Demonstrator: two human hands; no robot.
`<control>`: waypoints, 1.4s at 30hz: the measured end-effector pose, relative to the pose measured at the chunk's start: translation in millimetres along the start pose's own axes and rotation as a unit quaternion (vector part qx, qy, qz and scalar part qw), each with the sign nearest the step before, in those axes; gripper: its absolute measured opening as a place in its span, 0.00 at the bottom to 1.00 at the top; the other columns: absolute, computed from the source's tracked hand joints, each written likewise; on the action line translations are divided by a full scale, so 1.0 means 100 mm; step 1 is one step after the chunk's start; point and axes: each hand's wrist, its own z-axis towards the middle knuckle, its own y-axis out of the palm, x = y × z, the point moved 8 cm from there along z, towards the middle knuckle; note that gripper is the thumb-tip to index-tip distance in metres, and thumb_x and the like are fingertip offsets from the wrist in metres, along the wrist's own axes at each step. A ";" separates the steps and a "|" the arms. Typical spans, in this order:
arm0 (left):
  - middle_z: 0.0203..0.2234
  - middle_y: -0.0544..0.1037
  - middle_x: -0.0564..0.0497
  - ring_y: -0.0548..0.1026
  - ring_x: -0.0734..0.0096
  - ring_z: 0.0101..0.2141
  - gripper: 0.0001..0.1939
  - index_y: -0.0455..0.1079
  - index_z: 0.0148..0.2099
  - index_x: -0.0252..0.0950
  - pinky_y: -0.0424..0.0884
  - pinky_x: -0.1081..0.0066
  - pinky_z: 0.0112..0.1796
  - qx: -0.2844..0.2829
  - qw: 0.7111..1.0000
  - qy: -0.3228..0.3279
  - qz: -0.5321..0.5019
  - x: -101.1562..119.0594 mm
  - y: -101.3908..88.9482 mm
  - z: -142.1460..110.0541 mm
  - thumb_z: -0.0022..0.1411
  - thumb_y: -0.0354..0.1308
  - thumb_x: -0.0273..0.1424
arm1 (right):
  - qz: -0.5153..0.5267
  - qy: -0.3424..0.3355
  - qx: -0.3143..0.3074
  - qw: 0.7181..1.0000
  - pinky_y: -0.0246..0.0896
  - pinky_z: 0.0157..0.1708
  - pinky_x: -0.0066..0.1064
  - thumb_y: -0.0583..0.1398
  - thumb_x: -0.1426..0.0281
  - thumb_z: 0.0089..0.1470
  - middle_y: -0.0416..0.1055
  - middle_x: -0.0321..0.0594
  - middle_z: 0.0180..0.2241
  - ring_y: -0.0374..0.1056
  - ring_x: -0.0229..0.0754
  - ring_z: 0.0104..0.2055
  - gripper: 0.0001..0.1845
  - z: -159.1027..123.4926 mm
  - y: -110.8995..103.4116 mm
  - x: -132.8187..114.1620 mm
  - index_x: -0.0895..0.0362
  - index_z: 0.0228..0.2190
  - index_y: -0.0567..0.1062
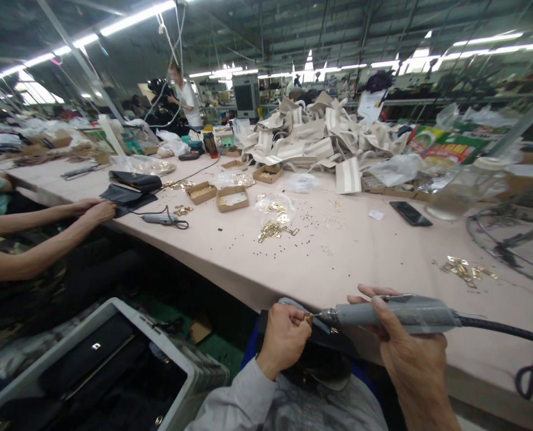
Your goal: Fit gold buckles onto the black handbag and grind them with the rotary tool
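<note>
My right hand (412,359) is wrapped round a grey electric screwdriver (432,313) held level, its black cord running off to the right. The driver's bit points left and meets a small gold-coloured metal fitting (308,318). That fitting is pinched between the thumb and fingers of my left hand (286,335). Below both hands a dark bag (338,346) lies over my lap at the table edge, partly hidden. Gold buckle pieces (466,269) are scattered on the table beyond my right hand.
Gold frames (273,230), tiny dark screws and small cardboard boxes (231,199) lie mid-table. A phone (410,213) and a clear jar (466,188) stand right. Behind rises a heap of pale strips (311,134). At left, a co-worker's hands (93,209) hold a black bag; below is a grey crate (171,353).
</note>
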 end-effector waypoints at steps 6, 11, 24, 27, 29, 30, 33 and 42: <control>0.15 0.71 0.52 0.62 0.75 0.18 0.09 0.79 0.23 0.32 0.51 0.72 0.21 0.003 1.000 0.012 0.017 0.04 -0.02 0.00 0.48 0.57 0.26 | -0.004 0.003 0.000 1.000 0.82 0.41 0.48 0.76 0.61 0.49 0.82 0.53 0.42 0.81 0.57 0.36 0.23 0.02 -0.02 0.03 0.61 0.42 0.81; 0.15 0.70 0.52 0.61 0.75 0.18 0.10 0.79 0.24 0.32 0.49 0.72 0.21 -0.006 1.000 0.014 0.008 0.02 0.01 0.00 0.50 0.58 0.28 | 0.006 0.006 -0.008 1.000 0.82 0.42 0.44 0.76 0.62 0.49 0.82 0.53 0.43 0.82 0.55 0.37 0.23 0.01 0.00 0.06 0.61 0.42 0.81; 0.17 0.73 0.51 0.63 0.75 0.18 0.10 0.79 0.24 0.31 0.52 0.72 0.21 -0.006 1.000 0.017 0.002 0.04 0.01 0.00 0.50 0.57 0.27 | -0.030 -0.006 0.007 1.000 0.82 0.38 0.46 0.76 0.58 0.48 0.82 0.54 0.41 0.82 0.57 0.36 0.26 0.02 -0.02 0.09 0.61 0.42 0.81; 0.16 0.71 0.52 0.63 0.75 0.18 0.09 0.78 0.23 0.32 0.51 0.72 0.21 -0.003 1.000 0.014 0.007 0.05 0.00 -0.01 0.48 0.56 0.26 | -0.038 -0.004 0.004 0.999 0.82 0.37 0.44 0.76 0.58 0.48 0.82 0.53 0.41 0.82 0.57 0.37 0.26 0.00 -0.01 0.08 0.61 0.43 0.81; 0.15 0.71 0.52 0.63 0.75 0.17 0.09 0.78 0.22 0.32 0.50 0.72 0.21 -0.001 1.000 0.014 0.014 0.05 0.00 -0.01 0.48 0.57 0.26 | -0.047 -0.009 -0.003 0.999 0.82 0.40 0.46 0.76 0.58 0.48 0.82 0.52 0.41 0.81 0.58 0.38 0.26 -0.01 -0.01 0.06 0.61 0.43 0.81; 0.15 0.71 0.52 0.63 0.75 0.18 0.09 0.78 0.22 0.32 0.50 0.72 0.21 0.000 1.000 0.014 0.016 0.05 -0.01 -0.01 0.48 0.57 0.26 | -0.055 -0.014 -0.006 0.998 0.82 0.42 0.47 0.76 0.58 0.48 0.83 0.52 0.40 0.81 0.58 0.38 0.25 -0.01 0.00 0.05 0.61 0.43 0.81; 0.16 0.72 0.52 0.64 0.74 0.18 0.09 0.78 0.23 0.32 0.52 0.72 0.21 0.005 1.000 0.017 0.022 0.05 -0.01 -0.01 0.49 0.57 0.26 | -0.074 -0.024 -0.012 0.997 0.81 0.44 0.49 0.76 0.57 0.48 0.83 0.52 0.38 0.81 0.58 0.38 0.26 -0.03 0.02 0.02 0.61 0.43 0.81; 0.15 0.66 0.54 0.59 0.76 0.19 0.11 0.76 0.22 0.32 0.48 0.71 0.22 -0.003 0.998 0.045 0.047 0.03 0.01 -0.03 0.51 0.56 0.27 | -0.107 -0.046 -0.020 0.993 0.80 0.46 0.49 0.74 0.54 0.50 0.83 0.51 0.37 0.82 0.57 0.37 0.26 -0.12 0.11 -0.11 0.60 0.42 0.81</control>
